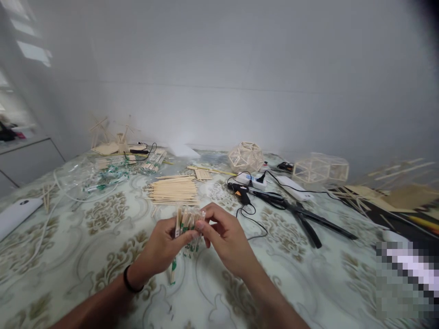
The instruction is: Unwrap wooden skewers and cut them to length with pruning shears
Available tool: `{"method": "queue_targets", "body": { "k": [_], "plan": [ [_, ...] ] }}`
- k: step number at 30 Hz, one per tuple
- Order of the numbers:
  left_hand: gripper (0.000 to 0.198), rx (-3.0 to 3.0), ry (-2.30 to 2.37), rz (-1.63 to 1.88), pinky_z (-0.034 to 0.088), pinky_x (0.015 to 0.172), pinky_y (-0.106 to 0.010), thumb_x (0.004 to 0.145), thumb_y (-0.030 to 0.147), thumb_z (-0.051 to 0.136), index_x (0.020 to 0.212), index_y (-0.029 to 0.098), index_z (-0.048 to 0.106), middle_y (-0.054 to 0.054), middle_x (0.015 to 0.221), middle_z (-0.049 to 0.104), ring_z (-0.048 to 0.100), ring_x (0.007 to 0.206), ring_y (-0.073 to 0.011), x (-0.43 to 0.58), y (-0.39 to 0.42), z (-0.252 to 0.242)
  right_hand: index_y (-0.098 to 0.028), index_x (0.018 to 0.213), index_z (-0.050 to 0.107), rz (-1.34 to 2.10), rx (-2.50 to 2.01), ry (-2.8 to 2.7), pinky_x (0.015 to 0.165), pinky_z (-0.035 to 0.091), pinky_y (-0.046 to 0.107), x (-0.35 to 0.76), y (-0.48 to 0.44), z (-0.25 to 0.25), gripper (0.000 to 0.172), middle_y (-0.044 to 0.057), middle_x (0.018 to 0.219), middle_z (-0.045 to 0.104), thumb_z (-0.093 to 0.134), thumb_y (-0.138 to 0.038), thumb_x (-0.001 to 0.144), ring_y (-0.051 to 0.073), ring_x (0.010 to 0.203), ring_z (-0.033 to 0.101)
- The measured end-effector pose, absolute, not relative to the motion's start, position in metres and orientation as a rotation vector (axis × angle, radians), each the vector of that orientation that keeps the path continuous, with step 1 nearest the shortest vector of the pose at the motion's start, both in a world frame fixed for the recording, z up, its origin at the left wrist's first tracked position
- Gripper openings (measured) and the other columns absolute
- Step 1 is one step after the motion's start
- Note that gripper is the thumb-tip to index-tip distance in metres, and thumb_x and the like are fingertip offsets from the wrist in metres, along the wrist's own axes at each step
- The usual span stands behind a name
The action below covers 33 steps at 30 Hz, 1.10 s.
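Left hand (pixel 161 249): fingers closed around the bundle of wrapped sticks (pixel 187 224), which is held upright just above the tablecloth (pixel 103 256), near the front centre of the table. Right hand (pixel 226 237): thumb and fingertips pinched on the upper end of the same bundle. A black wristband (pixel 130 281) sits on the left wrist.

Directly behind the hands lies a flat stack of bare sticks (pixel 173 189). To the right of it: a black glue gun (pixel 242 192), a white power strip (pixel 254 180) and long black shears (pixel 302 214), with a black cable looping close to the right hand. Further back stand a stick ball frame (pixel 246 156) and a stick box frame (pixel 320 169). Loose clear wrappers (pixel 103 178) lie at the left rear, and a white device (pixel 15 214) lies at the left edge.

Nothing lies between the hands and the bundle.

The wrappers carry green print, too blurred to read.
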<state>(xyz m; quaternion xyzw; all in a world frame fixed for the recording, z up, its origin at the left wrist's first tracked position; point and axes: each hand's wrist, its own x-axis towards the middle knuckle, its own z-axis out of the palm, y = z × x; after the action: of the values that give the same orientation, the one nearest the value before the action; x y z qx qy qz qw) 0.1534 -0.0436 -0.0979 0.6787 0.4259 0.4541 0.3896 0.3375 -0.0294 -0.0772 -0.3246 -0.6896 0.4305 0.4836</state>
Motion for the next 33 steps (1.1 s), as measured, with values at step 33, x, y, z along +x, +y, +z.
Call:
{"method": "queue_targets", "body": {
  "k": [33],
  "plan": [
    [0.029, 1.882, 1.180, 0.894, 0.041, 0.065, -0.023, 0.089, 0.040, 0.068, 0.077, 0.014, 0.074, 0.001, 0.068, 0.065, 0.055, 0.066, -0.0160, 0.146, -0.034, -0.104, -0.020, 0.082, 0.076, 0.947, -0.818, -1.782, 0.058, 0.048, 0.024, 0.339, -0.025, -0.082, 0.020, 0.005, 0.085, 0.065, 0.067, -0.033, 0.093, 0.017, 0.077, 0.061]
  ]
}}
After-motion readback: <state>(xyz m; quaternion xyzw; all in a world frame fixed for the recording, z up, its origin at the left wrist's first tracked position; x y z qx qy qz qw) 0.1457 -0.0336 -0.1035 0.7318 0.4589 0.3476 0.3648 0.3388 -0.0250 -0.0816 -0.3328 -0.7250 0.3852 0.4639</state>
